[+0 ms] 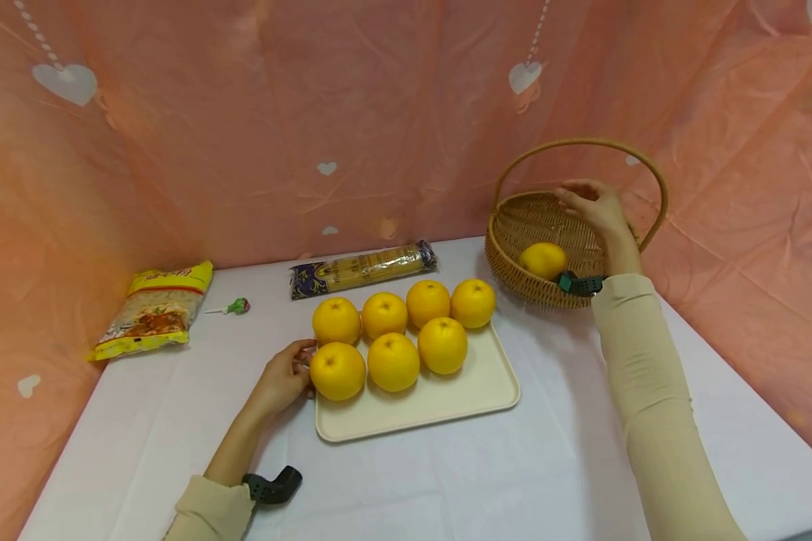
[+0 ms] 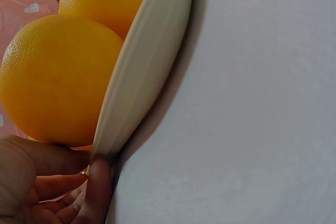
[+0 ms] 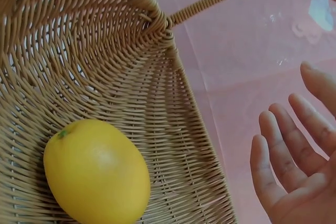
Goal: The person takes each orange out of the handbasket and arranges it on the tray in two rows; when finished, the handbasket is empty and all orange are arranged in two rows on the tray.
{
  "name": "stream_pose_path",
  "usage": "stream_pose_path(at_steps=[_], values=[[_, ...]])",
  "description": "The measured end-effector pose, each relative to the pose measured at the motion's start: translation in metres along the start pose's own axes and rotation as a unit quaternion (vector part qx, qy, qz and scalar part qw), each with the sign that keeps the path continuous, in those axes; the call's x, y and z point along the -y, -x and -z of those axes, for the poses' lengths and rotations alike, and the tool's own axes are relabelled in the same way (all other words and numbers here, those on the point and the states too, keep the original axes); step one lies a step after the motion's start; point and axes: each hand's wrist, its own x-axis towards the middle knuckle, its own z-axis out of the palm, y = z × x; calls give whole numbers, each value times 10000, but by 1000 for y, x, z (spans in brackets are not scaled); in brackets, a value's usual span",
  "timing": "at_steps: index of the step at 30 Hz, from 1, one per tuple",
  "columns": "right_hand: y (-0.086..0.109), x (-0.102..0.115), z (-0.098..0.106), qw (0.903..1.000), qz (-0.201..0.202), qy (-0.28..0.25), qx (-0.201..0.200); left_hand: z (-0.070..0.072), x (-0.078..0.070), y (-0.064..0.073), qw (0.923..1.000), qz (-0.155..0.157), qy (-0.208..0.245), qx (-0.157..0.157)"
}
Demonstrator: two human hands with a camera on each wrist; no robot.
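Several yellow-orange oranges (image 1: 393, 362) sit in two rows on a cream rectangular tray (image 1: 419, 418). At the tray's left end, my left hand (image 1: 280, 383) pinches the rim; the left wrist view shows its thumb and fingers (image 2: 98, 187) on either side of the tray edge (image 2: 144, 59), right below an orange (image 2: 60, 80). My right hand (image 1: 598, 210) is over the wicker basket (image 1: 537, 214), holding nothing, its fingers loosely spread in the right wrist view. A single orange (image 1: 543, 260) lies inside the basket, apart from that hand.
Behind the tray lies a long clear pack of noodles (image 1: 372, 269). A lollipop (image 1: 237, 306) and a yellow food bag (image 1: 159, 308) are on the left of the white-covered table (image 1: 487, 481). The basket's tall handle (image 1: 582, 143) arches up before a pink curtain (image 1: 406, 113).
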Motion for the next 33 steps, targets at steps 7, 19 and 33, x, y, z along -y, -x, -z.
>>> stream_pose_path(at_steps=[7, 19, 33], values=[[-3, -6, 1, 9987, -146, 480, -95, -2, -1, 1, 10000, 68, 10, -19], [-2, -25, 0, 9897, -521, 1333, -76, -2, -1, 1, 9999, 95, -95, -80], [-2, -43, 3, 9453, -688, 2570, 1886, -1, 1, 0, 9999, 95, -43, -41]])
